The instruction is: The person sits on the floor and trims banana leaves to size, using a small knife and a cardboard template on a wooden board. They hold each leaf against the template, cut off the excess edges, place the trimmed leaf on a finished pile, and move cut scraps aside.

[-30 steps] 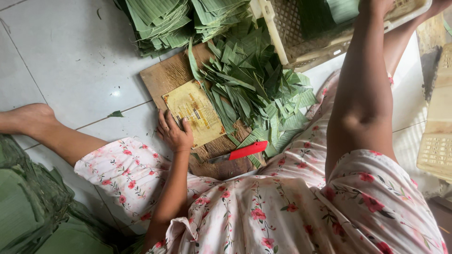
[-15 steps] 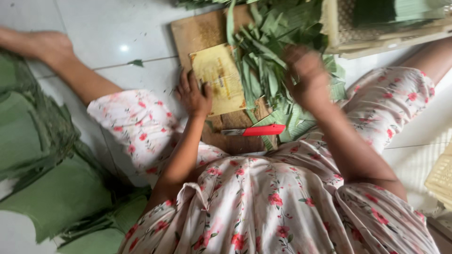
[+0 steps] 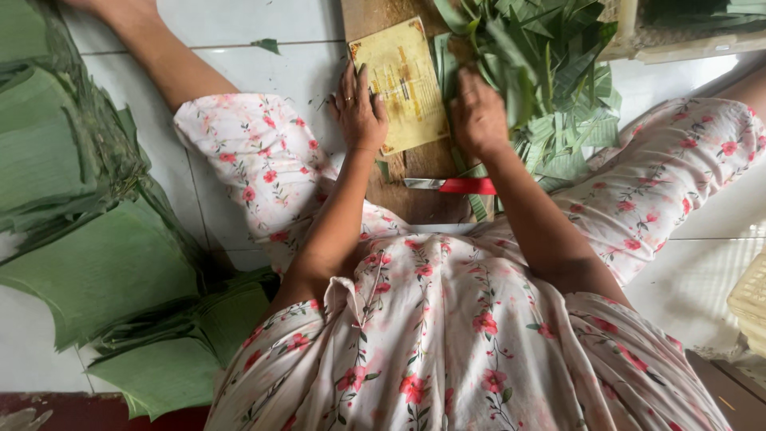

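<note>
My left hand [image 3: 359,108] lies flat on the lower left corner of a yellow rectangular card [image 3: 403,84] that rests on a wooden board [image 3: 415,175]. My right hand [image 3: 477,112] is closed around a bundle of cut green leaf strips [image 3: 542,72] beside the card. A knife with a red handle [image 3: 467,186] lies on the board just under my right wrist, touched by neither hand. My lap in a floral dress fills the lower frame.
Stacks of large folded green leaves [image 3: 88,231] lie on the white tiled floor [image 3: 263,68] at the left. A woven basket edge [image 3: 686,36] shows at top right. A pale yellow ribbed object [image 3: 750,299] sits at the right edge.
My right hand has come down from the basket onto the leaf strips next to the card. The view has shifted so the leaf stacks fill the left side.
</note>
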